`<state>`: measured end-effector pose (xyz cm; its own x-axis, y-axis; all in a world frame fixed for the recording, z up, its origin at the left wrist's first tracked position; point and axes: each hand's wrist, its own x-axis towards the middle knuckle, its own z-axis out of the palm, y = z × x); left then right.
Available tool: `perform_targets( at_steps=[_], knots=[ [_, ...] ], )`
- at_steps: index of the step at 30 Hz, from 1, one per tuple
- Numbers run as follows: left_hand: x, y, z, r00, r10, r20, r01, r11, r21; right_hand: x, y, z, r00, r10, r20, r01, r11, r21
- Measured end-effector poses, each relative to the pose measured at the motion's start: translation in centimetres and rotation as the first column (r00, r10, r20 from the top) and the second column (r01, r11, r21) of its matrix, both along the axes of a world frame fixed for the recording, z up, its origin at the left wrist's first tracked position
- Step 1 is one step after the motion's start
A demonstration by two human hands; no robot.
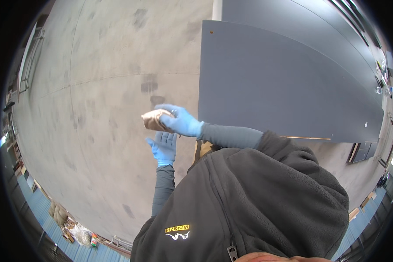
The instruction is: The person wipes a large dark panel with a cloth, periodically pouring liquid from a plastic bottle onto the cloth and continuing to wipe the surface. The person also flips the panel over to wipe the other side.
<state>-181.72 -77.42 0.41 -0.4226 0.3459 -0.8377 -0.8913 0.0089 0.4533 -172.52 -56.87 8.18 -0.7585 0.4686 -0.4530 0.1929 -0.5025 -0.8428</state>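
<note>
My right hand (182,122), in a blue glove, grips a beige folded cloth (155,120) between thumb and fingers. It is held above the concrete floor, just left of a large dark grey panel (266,83). My left hand (164,150), gloved in blue too, is just below the cloth with its fingers stretched out and the thumb apart. Nothing lies in that palm, and I cannot tell whether its fingertips touch the cloth. My right forearm crosses the panel's near left corner.
A second grey panel (275,15) lies behind the first, at the far side. Grey concrete floor (105,87) with dark smudges spreads to the left. A metal rack (30,61) stands at the far left edge. Bundled plastic (81,235) sits at the lower left.
</note>
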Motion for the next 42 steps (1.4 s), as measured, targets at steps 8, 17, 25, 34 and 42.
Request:
perform_targets(
  at_steps=[8,17,25,34,42],
  knots=[
    [0.7,4.3,0.8,0.969,-0.243,-0.047,0.247,0.964,0.102,10.5,12.2,1.1,0.972,-0.235,0.001,0.001,0.009,1.000],
    [8.5,8.1,1.2,0.666,-0.624,-0.409,0.601,0.774,-0.201,10.6,22.2,-6.4,0.932,-0.350,0.097,-0.114,-0.029,0.993],
    [9.1,9.2,-2.5,0.627,-0.645,-0.437,0.284,0.711,-0.643,53.0,35.3,-2.7,0.296,-0.928,0.224,-0.305,0.131,0.943],
    [9.3,11.0,-3.1,0.599,-0.677,-0.427,0.421,0.720,-0.552,94.9,2.3,-8.9,-0.726,-0.666,0.171,0.538,-0.396,0.744],
    [8.2,10.9,-2.8,0.643,-0.635,-0.428,0.386,0.751,-0.536,84.4,12.8,-0.3,-0.296,-0.946,-0.132,0.384,-0.244,0.891]
  ],
)
